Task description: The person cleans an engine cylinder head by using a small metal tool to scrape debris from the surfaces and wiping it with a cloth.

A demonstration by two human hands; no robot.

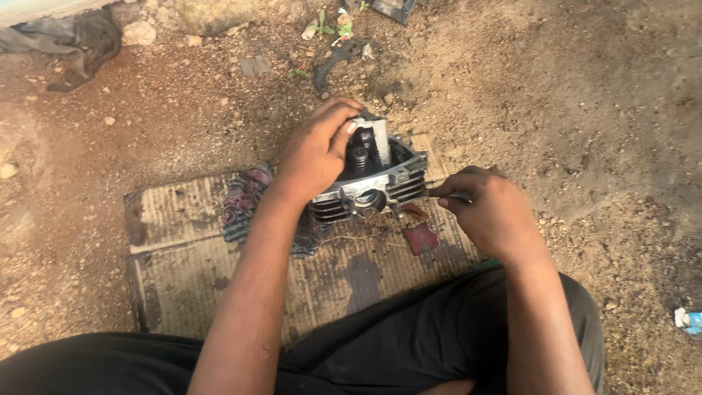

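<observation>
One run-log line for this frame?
left hand: grips finned engine part | right hand: holds thin tool beside it | under: mat, cloth

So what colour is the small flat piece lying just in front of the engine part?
Dark red, clearest in the head view.

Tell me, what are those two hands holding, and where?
The left hand grips the finned metal engine part by its top. The right hand pinches a thin tool by its end.
</observation>
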